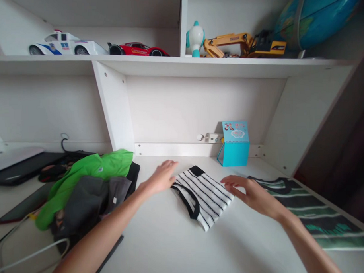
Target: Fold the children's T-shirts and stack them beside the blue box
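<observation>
The left hand (162, 177) is spread, its fingers reaching forward and its grasp unfilled, and the right hand (249, 192) has loosely bent fingers with a gap to the thumb, likewise holding nothing. At far left on the white desk (168, 248) lies a flat black laptop-like slab (24, 170); next comes a crumpled bright-green cloth garment (81, 172) with a dark grey fabric garment (88, 197) bunched against it. The folded white cloth shirt with thin black stripes and black trim (206, 191) lies flat between the hands; whether either one touches its edges I cannot tell. Behind it to the right stands a turquoise tent-shaped desk calendar (236, 153). At far right, beyond the right hand, a dark green-and-grey striped fabric garment (313, 215) lies spread flat.
</observation>
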Demonstrator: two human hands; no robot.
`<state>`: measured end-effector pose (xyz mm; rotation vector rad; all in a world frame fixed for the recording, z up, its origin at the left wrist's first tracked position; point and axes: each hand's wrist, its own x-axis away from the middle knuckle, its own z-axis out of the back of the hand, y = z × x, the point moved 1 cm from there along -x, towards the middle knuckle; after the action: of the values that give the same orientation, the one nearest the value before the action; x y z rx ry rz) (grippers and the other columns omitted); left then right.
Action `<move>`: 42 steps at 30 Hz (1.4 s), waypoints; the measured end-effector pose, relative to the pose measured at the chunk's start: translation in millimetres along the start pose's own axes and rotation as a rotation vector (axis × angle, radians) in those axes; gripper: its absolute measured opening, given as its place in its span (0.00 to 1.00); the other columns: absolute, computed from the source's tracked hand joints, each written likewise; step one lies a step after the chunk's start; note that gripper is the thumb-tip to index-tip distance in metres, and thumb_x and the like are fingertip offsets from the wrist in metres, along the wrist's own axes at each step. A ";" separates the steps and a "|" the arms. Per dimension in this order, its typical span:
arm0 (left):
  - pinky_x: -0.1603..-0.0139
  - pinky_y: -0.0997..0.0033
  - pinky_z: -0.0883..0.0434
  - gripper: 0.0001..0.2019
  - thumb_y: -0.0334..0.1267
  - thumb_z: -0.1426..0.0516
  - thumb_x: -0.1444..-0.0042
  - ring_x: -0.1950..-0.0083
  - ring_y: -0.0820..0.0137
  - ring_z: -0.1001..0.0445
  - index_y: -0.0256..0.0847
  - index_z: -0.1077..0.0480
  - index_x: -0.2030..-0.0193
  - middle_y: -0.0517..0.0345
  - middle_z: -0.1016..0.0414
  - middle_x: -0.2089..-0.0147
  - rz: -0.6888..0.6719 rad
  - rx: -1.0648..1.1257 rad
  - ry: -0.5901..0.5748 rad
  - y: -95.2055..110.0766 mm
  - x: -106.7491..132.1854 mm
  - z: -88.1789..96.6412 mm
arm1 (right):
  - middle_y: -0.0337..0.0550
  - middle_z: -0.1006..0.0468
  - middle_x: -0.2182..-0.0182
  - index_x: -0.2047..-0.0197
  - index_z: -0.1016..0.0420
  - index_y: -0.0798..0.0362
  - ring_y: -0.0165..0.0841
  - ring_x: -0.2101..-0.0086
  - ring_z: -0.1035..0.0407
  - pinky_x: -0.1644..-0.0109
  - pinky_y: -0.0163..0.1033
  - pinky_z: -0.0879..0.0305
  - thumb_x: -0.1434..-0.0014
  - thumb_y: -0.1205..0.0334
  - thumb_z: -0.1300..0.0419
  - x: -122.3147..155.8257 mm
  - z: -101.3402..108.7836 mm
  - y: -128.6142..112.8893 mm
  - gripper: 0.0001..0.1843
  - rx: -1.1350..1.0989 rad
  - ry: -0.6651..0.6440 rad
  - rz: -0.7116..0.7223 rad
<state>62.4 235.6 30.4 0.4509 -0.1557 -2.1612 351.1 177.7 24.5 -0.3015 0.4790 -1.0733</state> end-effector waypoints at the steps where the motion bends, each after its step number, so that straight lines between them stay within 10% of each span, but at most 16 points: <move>1: 0.41 0.60 0.44 0.22 0.33 0.50 0.44 0.39 0.61 0.44 0.39 0.44 0.42 0.46 0.42 0.40 -0.092 0.023 -0.027 17.9 6.9 -13.4 | 0.45 0.27 0.55 0.52 0.32 0.50 0.34 0.57 0.32 0.52 0.39 0.37 0.39 0.50 0.56 -7.9 -11.4 15.6 0.20 0.036 0.008 -0.018; 6: 0.42 0.45 0.50 0.26 0.48 0.47 0.44 0.44 0.57 0.37 0.44 0.45 0.40 0.46 0.34 0.46 -0.397 0.043 -0.257 78.8 35.2 -66.0 | 0.49 0.31 0.48 0.47 0.35 0.53 0.40 0.47 0.40 0.45 0.46 0.44 0.39 0.55 0.56 -24.6 -65.2 52.7 0.21 0.202 -0.075 -0.054; 10: 0.43 0.38 0.58 0.19 0.49 0.53 0.40 0.58 0.59 0.28 0.41 0.35 0.49 0.52 0.24 0.65 -0.208 -0.068 -0.217 51.1 28.5 -65.5 | 0.51 0.24 0.61 0.49 0.32 0.54 0.40 0.58 0.31 0.51 0.48 0.41 0.38 0.54 0.58 0.4 -64.2 15.0 0.22 0.183 -0.119 -0.058; 14: 0.44 0.33 0.65 0.19 0.47 0.54 0.40 0.41 0.50 0.41 0.41 0.35 0.48 0.44 0.29 0.51 0.039 -0.236 -0.088 3.9 12.2 -62.3 | 0.40 0.23 0.72 0.48 0.32 0.48 0.32 0.68 0.30 0.61 0.35 0.37 0.37 0.50 0.60 14.3 -43.2 -26.3 0.23 -0.229 -0.473 0.083; 19: 0.45 0.33 0.62 0.33 0.55 0.56 0.43 0.34 0.43 0.63 0.41 0.55 0.34 0.37 0.59 0.33 0.316 -0.186 -0.201 -18.4 13.3 -87.1 | 0.47 0.39 0.43 0.39 0.45 0.47 0.38 0.44 0.45 0.43 0.44 0.48 0.38 0.49 0.59 -22.5 -55.4 10.1 0.26 0.121 -0.140 -0.196; 26: 0.43 0.38 0.55 0.31 0.55 0.59 0.42 0.34 0.48 0.62 0.41 0.54 0.35 0.40 0.57 0.33 0.352 -0.010 -0.272 -31.5 9.6 -93.0 | 0.57 0.52 0.38 0.35 0.55 0.49 0.50 0.39 0.60 0.44 0.59 0.54 0.38 0.49 0.57 -43.5 -104.1 57.6 0.30 0.294 -0.137 -0.501; 35: 0.50 0.67 0.37 0.16 0.36 0.45 0.51 0.47 0.59 0.33 0.37 0.34 0.53 0.47 0.29 0.51 0.493 0.149 -0.016 -40.6 -29.7 -97.8 | 0.51 0.29 0.58 0.51 0.36 0.59 0.37 0.59 0.33 0.57 0.43 0.36 0.44 0.56 0.45 -54.2 -88.6 64.4 0.21 0.229 -0.059 -0.683; 42: 0.62 0.69 0.30 0.14 0.41 0.43 0.53 0.59 0.62 0.26 0.34 0.32 0.61 0.50 0.24 0.62 0.617 1.023 -0.130 -24.5 -20.2 -92.5 | 0.37 0.28 0.72 0.68 0.31 0.57 0.27 0.71 0.33 0.68 0.33 0.38 0.45 0.57 0.44 -34.2 -70.4 85.3 0.11 0.080 -0.036 -0.556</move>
<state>89.3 271.3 -56.6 0.7018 -1.3178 -1.3628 366.9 246.3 -67.4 -0.3943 0.3235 -1.6203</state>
